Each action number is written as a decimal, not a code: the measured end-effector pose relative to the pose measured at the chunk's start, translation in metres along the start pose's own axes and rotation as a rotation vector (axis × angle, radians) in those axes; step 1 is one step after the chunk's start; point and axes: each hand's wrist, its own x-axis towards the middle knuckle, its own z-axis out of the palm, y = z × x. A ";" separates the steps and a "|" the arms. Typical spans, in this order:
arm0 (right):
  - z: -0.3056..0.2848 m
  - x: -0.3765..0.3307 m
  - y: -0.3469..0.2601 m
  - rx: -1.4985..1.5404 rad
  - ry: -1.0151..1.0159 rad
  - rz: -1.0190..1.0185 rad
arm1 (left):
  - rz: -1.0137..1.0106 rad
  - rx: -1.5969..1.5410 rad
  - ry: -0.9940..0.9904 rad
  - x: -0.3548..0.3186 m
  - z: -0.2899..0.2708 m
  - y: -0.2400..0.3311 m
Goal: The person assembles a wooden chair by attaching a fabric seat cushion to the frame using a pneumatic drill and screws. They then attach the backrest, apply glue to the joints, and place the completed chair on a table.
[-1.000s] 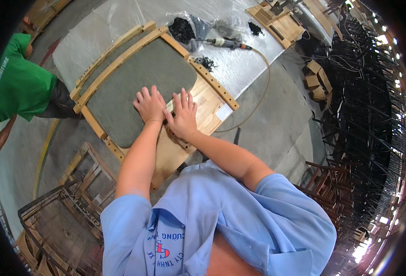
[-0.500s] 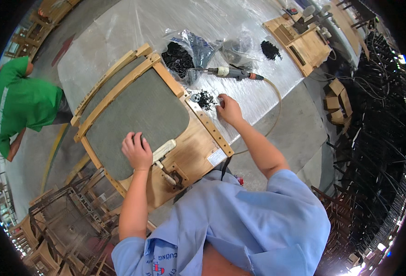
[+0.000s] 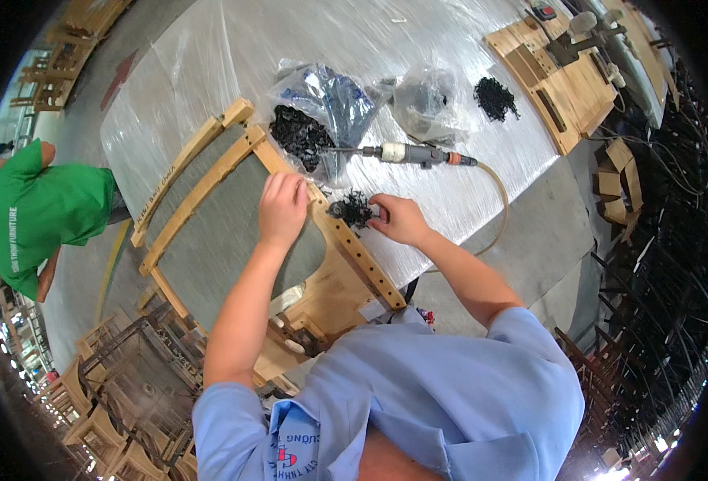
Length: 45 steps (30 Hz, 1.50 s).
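My left hand [image 3: 283, 207] is over the near-right corner of a grey panel [image 3: 242, 208] set in a wooden jig [image 3: 362, 260]. Its fingers are bent close together by the holed right rail; anything under the fingertips is hidden. My right hand [image 3: 402, 220] is at a small pile of black screws [image 3: 357, 210], thumb and fingers curled toward each other; whatever they pinch is too small to make out. Beyond my left hand, an open plastic bag holds black plastic pieces [image 3: 299, 136]. A power driver [image 3: 406, 153] lies across the table, its bit pointing at the bag.
Plastic film covers the table [image 3: 450, 188]. A second clear bag [image 3: 430, 104], another black pile [image 3: 495, 98] and a wooden fixture [image 3: 558, 88] lie farther right. The driver's yellow hose [image 3: 504, 200] curves off the edge. A person in green [image 3: 53, 216] stands at the left.
My left hand has moved from the panel's lower middle up and right to the rail. My right hand has shifted to the screws, its fingers curling. The view has shifted slightly.
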 end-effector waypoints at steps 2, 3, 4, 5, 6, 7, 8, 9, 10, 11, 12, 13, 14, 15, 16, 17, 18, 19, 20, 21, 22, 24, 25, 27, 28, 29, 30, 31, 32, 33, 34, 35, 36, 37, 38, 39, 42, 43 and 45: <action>0.007 0.001 0.018 0.147 0.147 -0.041 | 0.044 0.040 -0.080 0.036 0.020 -0.017; 0.005 0.004 0.016 0.220 0.101 0.059 | 0.065 0.087 -0.139 0.051 0.029 -0.025; 0.001 0.008 0.014 0.291 0.053 0.157 | 0.084 0.135 -0.197 0.062 0.035 -0.033; -0.004 0.008 0.012 0.364 0.008 0.264 | 0.093 0.189 -0.278 0.073 0.041 -0.037; -0.006 0.008 0.009 0.390 0.013 0.270 | 0.102 0.243 -0.357 0.082 0.045 -0.041; -0.008 0.009 0.007 0.416 0.017 0.274 | 0.108 0.298 -0.435 0.087 0.048 -0.044; -0.008 0.008 0.008 0.442 0.022 0.280 | 0.054 0.307 -0.494 0.091 0.052 -0.041; -0.006 0.008 0.012 0.428 0.046 0.253 | 0.054 0.331 -0.522 0.094 0.054 -0.040; -0.001 0.008 0.017 0.414 0.068 0.226 | 0.053 0.357 -0.550 0.097 0.056 -0.038; 0.001 0.008 0.018 0.398 0.091 0.200 | 0.051 0.380 -0.577 0.099 0.057 -0.038; 0.002 0.007 0.020 0.414 0.090 0.198 | 0.003 0.374 -0.624 0.100 0.058 -0.038; 0.004 0.006 0.022 0.430 0.088 0.195 | -0.046 0.367 -0.669 0.100 0.058 -0.037; 0.003 0.007 0.023 0.443 0.089 0.186 | -0.095 0.362 -0.708 0.102 0.058 -0.037; 0.003 0.007 0.023 0.438 0.087 0.191 | -0.118 0.350 -0.719 0.102 0.058 -0.036; 0.004 0.006 0.023 0.432 0.085 0.196 | -0.141 0.337 -0.729 0.101 0.058 -0.035; 0.004 0.007 0.023 0.426 0.086 0.198 | -0.162 0.325 -0.736 0.101 0.057 -0.034; 0.004 0.007 0.022 0.446 0.090 0.200 | -0.151 0.313 -0.729 0.101 0.056 -0.035; 0.005 0.006 0.022 0.466 0.095 0.203 | -0.141 0.301 -0.722 0.100 0.058 -0.038; 0.005 0.006 0.021 0.487 0.099 0.202 | -0.131 0.291 -0.713 0.098 0.058 -0.042; 0.005 0.007 0.019 0.500 0.088 0.222 | -0.140 0.255 -0.662 0.094 0.060 -0.049; 0.004 0.007 0.017 0.513 0.076 0.242 | -0.148 0.220 -0.612 0.089 0.061 -0.056; 0.004 0.008 0.020 0.504 0.089 0.242 | -0.154 0.155 -0.515 0.091 0.058 -0.059; 0.008 0.009 0.024 0.484 0.108 0.217 | -0.159 0.129 -0.467 0.090 0.054 -0.061; 0.007 0.009 0.022 0.469 0.119 0.209 | -0.338 -0.040 -0.412 0.090 0.047 -0.053; 0.005 0.008 0.021 0.475 0.110 0.220 | -0.512 -0.181 -0.399 0.089 0.041 -0.049; 0.002 0.007 0.017 0.481 0.102 0.231 | -0.683 -0.324 -0.383 0.087 0.035 -0.044; 0.005 0.007 0.019 0.480 0.113 0.234 | -0.704 -0.456 -0.375 0.085 0.030 -0.049; 0.011 0.007 0.023 0.479 0.122 0.237 | -0.719 -0.536 -0.346 0.080 0.020 -0.051; 0.012 0.009 0.024 0.476 0.133 0.237 | -0.730 -0.617 -0.316 0.076 0.011 -0.053; 0.010 0.010 0.022 0.503 0.117 0.267 | -0.747 -0.698 -0.280 0.067 0.000 -0.057; 0.008 0.011 0.020 0.529 0.098 0.295 | -0.756 -0.811 -0.250 0.056 -0.012 -0.061; 0.007 0.012 0.016 0.553 0.078 0.326 | -0.776 -0.792 -0.245 0.043 -0.026 -0.062; 0.006 0.016 0.010 0.522 0.110 0.382 | -0.794 -0.774 -0.237 0.032 -0.040 -0.061; 0.005 0.024 0.003 0.381 0.181 0.239 | -0.813 -0.756 -0.227 0.021 -0.053 -0.061; 0.005 0.036 -0.008 0.242 0.247 0.093 | -0.831 -0.730 -0.214 0.007 -0.064 -0.061; 0.008 0.047 -0.023 0.110 0.302 -0.055 | -0.859 -0.698 -0.198 -0.012 -0.077 -0.061; 0.006 0.109 -0.074 -0.119 0.289 -0.096 | -0.952 -0.594 -0.211 -0.060 -0.105 -0.070; 0.008 0.130 -0.083 -0.243 0.261 -0.066 | -0.987 -0.556 -0.212 -0.073 -0.111 -0.075; 0.012 0.165 -0.103 -0.469 0.139 0.047 | -1.020 -0.605 -0.147 -0.095 -0.124 -0.078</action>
